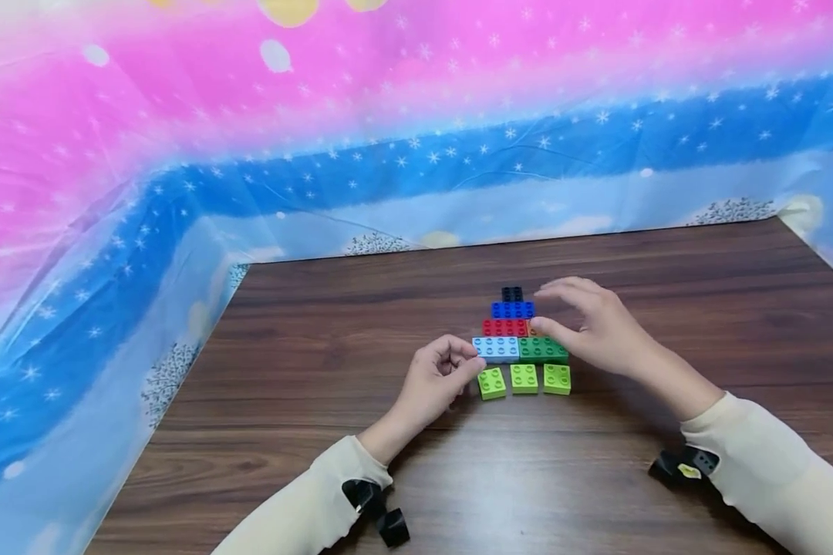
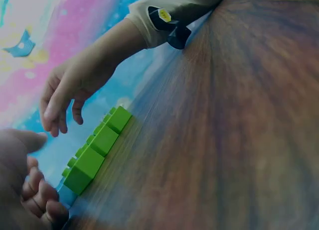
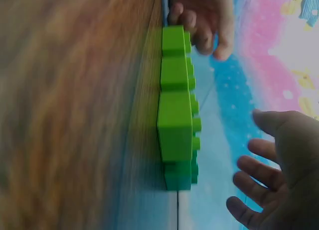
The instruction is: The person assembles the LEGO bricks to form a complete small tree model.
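Rows of bricks lie on the wooden table: a black brick (image 1: 511, 294) at the far end, then a blue brick (image 1: 513, 310), a red brick (image 1: 504, 328) beside an orange one, and a light blue brick (image 1: 496, 349) against a green brick (image 1: 544, 350). Nearest are three separate lime bricks (image 1: 524, 378). My left hand (image 1: 436, 383) has its bent fingers and thumb at the light blue brick's left end; whether they touch it is unclear. Over the right side of the rows, my right hand (image 1: 597, 324) hovers with spread fingers (image 3: 259, 177), holding nothing and partly hiding the orange brick.
A pink and blue patterned cloth (image 1: 416, 154) hangs behind and at the left of the wooden table (image 1: 305, 347). Black devices are strapped to both sleeves, the left one (image 1: 378, 509) and the right one (image 1: 687, 465).
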`<act>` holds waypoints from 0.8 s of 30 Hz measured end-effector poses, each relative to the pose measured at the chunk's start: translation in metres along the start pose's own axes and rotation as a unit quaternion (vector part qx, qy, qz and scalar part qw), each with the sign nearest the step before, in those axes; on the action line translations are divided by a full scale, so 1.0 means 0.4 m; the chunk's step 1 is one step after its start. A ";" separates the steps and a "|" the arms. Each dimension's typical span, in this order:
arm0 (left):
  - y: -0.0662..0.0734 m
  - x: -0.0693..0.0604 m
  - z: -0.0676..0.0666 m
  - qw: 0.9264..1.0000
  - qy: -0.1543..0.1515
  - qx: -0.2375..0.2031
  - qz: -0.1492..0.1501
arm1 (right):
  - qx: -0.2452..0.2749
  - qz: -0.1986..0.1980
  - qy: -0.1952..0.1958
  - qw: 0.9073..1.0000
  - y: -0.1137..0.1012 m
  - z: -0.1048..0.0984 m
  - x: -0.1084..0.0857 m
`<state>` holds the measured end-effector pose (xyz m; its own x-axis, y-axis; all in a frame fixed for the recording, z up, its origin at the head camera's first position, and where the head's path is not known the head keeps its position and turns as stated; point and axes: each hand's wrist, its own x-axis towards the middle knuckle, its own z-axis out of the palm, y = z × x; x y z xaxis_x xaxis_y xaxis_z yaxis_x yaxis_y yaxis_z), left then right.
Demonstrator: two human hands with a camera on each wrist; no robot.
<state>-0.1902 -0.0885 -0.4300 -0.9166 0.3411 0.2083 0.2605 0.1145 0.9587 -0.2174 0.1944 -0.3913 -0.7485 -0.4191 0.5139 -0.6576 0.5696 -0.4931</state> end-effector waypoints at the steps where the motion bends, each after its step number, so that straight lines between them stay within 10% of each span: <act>1: -0.001 -0.003 0.001 1.000 -0.007 0.012 0.001 | 0.003 -0.012 -0.002 1.000 -0.005 0.006 -0.001; 8: 0.005 -0.011 -0.002 0.989 -0.062 0.135 -0.003 | 0.009 -0.060 -0.089 0.994 -0.046 0.036 -0.012; 24: 0.007 -0.007 0.002 0.973 -0.083 0.213 0.035 | -0.088 -0.058 -0.213 0.971 -0.074 0.038 -0.021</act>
<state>-0.1868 -0.0883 -0.4279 -0.8400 0.5033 0.2025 0.4551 0.4504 0.7681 -0.1930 0.1704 -0.3917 -0.6628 -0.7208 0.2029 -0.7425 0.5974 -0.3030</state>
